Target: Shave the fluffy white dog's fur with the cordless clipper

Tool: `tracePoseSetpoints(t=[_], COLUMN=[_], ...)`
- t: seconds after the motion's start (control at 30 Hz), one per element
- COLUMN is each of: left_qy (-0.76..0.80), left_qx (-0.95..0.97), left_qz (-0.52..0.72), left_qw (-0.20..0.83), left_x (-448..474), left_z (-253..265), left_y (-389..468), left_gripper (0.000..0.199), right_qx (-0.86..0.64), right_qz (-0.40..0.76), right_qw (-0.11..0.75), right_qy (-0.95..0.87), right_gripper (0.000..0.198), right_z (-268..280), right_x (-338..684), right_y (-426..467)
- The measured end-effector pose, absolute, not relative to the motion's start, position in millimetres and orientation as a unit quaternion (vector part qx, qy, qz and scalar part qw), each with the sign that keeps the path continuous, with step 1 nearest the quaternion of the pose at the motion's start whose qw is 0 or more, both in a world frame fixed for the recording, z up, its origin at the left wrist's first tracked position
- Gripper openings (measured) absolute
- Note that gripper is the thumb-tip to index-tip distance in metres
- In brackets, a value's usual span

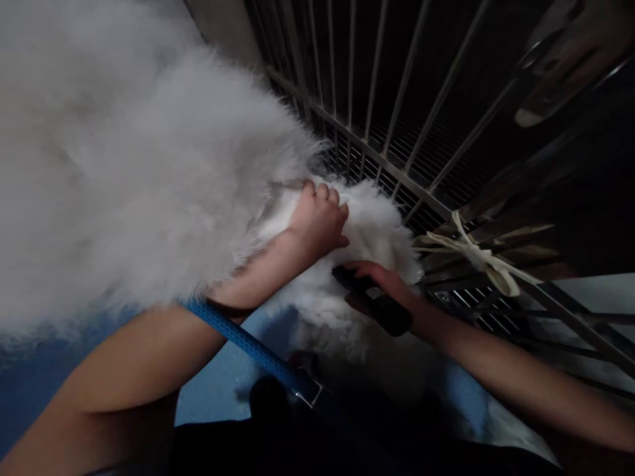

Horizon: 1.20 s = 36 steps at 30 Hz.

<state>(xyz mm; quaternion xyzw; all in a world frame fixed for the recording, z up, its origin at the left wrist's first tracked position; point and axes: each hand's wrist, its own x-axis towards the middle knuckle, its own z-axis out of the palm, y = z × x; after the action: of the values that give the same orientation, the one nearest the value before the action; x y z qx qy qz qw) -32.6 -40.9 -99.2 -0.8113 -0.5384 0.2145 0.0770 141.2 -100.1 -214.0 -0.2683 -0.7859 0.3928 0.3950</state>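
Note:
A large animal with thick white fluffy fur, seemingly a dog (pixel 163 172), fills the left and middle of the view. My left hand (pixel 320 218) reaches across its body, the fingers curled into the white fur. My right hand (pixel 391 284) is closed around black hair clippers (pixel 374 301), whose front end lies close against the fur just below my left hand. Whether the blade touches the coat cannot be told. A blue strap (pixel 248 347) with a metal buckle slants beneath my left forearm.
Metal cage bars (pixel 381 86) stand behind the dog, with a slatted floor inside. A pale cloth strip (pixel 483 258) is knotted on the frame at right. Blue surface (pixel 213 390) shows below the dog. Pale dim shapes at upper right are unclear.

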Motion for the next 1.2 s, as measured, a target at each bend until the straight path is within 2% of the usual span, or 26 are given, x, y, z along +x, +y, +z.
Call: tracePoseSetpoints(t=[0.2, 0.4, 0.57, 0.77, 0.97, 1.1, 1.2], left_qy=[-0.552, -0.540, -0.549, -0.532, -0.541, -0.532, -0.540], left_qx=[-0.799, -0.805, -0.798, -0.809, -0.803, -0.809, -0.802], left_qz=[0.227, 0.237, 0.239, 0.237, 0.238, 0.240, 0.246], left_qw=[0.073, 0.065, 0.075, 0.074, 0.073, 0.073, 0.076], left_x=[-32, -32, -32, -32, -30, -29, -27], left_z=[-99, -97, -97, -100, -98, -99, -99], left_y=[-38, -37, -37, -38, -38, -40, -40], left_gripper=[0.061, 0.064, 0.066, 0.066, 0.067, 0.065, 0.073], right_qx=[-0.316, -0.273, -0.322, -0.272, -0.344, -0.291, -0.294], right_qz=[0.431, 0.427, 0.449, 0.435, 0.432, 0.445, 0.432], right_qw=[0.446, 0.395, 0.445, 0.405, 0.454, 0.422, 0.451], right_qy=[-0.718, -0.767, -0.705, -0.757, -0.699, -0.734, -0.724], right_gripper=[0.037, 0.034, 0.037, 0.036, 0.036, 0.036, 0.037], right_z=[-203, -219, -213, -230, -232, -248, -250], right_x=[135, 128, 130, 129, 136, 131, 134], right_y=[-101, -110, -108, -116, -112, -123, -128])
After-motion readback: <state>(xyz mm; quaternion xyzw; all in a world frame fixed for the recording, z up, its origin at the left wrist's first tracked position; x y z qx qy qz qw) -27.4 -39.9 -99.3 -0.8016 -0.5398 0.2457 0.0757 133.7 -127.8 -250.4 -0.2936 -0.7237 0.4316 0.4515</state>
